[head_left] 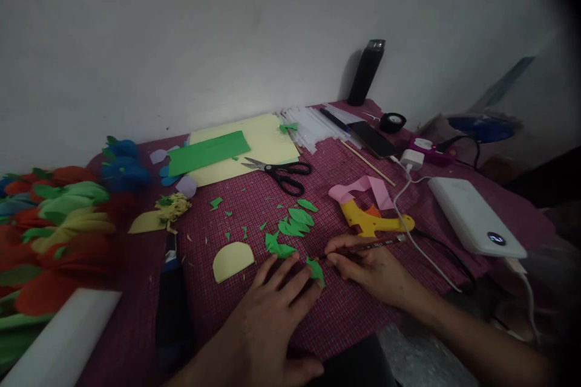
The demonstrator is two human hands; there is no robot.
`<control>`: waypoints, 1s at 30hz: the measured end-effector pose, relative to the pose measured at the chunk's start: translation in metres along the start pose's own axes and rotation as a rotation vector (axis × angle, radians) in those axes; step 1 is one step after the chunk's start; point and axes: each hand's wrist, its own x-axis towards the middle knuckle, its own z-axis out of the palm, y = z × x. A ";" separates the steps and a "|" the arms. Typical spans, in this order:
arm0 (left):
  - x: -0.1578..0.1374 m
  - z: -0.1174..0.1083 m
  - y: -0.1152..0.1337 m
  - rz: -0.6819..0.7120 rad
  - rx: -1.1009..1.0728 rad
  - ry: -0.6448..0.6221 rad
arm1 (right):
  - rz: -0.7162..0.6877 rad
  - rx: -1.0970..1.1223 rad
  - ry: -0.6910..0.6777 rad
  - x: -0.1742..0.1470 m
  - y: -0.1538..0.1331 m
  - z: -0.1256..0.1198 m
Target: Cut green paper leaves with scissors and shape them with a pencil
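Observation:
My left hand (275, 302) lies with its fingers stretched out, their tips on a green paper piece (315, 269) and a jagged green strip (279, 246). My right hand (374, 269) pinches a dark pencil (385, 242), its tip at the edge of the green piece. Several cut green leaf shapes (297, 222) lie just beyond the fingers. To the left is a pale yellow paper shape (233, 260) with one curved side. Black-handled scissors (285, 176) rest farther back, blades parted.
A yellow glue gun (363, 219) and pink ribbon (356, 188) lie right of centre. White cables run past a power bank (476, 217). A black bottle (367, 72) stands at the back wall. Colourful paper flowers (59, 211) fill the left side. Green paper (209, 152) lies on yellow sheets.

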 end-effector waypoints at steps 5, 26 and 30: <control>0.000 0.001 -0.001 0.005 -0.002 -0.006 | -0.003 -0.009 -0.008 0.000 0.001 0.001; 0.001 -0.002 0.002 -0.030 -0.006 -0.028 | -0.016 -0.044 -0.003 0.002 0.001 0.001; 0.000 -0.003 0.002 -0.028 -0.012 -0.046 | -0.021 -0.041 -0.026 0.001 0.000 -0.001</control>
